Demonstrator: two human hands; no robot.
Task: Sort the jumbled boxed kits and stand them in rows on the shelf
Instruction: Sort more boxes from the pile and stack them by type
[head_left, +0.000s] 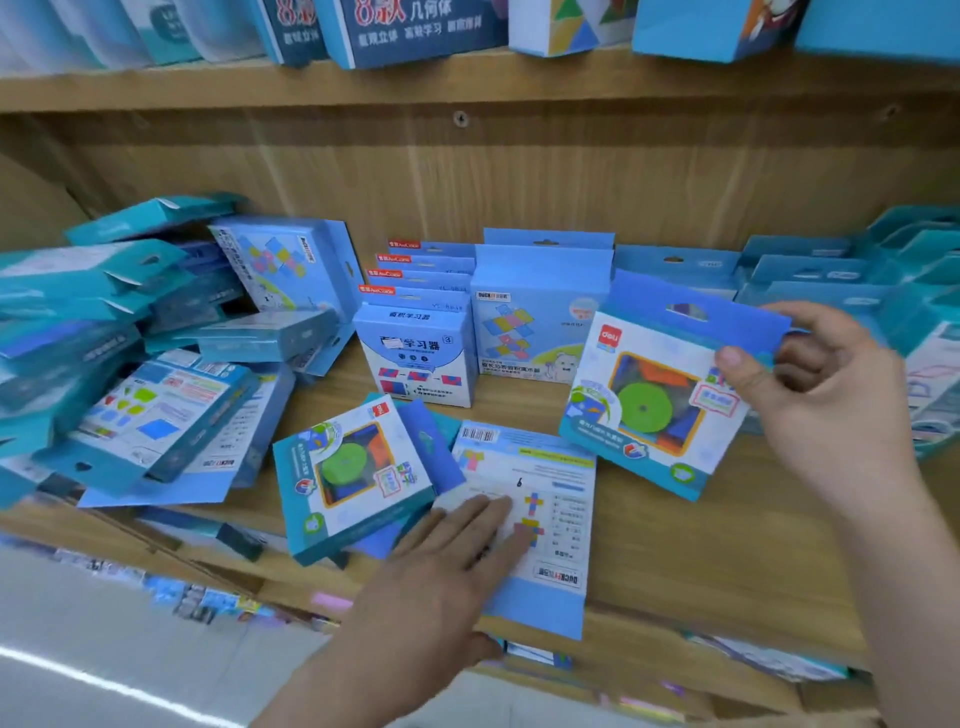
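Note:
My right hand (810, 395) pinches the upper right corner of a blue boxed kit with a green disc in its window (660, 395), held tilted just above the wooden shelf (675, 545). With straight fingers my left hand (441, 571) lies on a flat kit turned back side up (540, 499). A second green-disc kit (348, 478) lies flat to the left of it. Behind them, rows of kits stand upright: a white-fronted row (418, 353) and a light blue row (535, 322).
A jumbled heap of teal and blue boxes (130, 364) fills the shelf's left side. More upright blue boxes (841, 270) stand at the back right. The shelf above (467, 78) carries larger boxes. A lower shelf with goods shows below the front edge.

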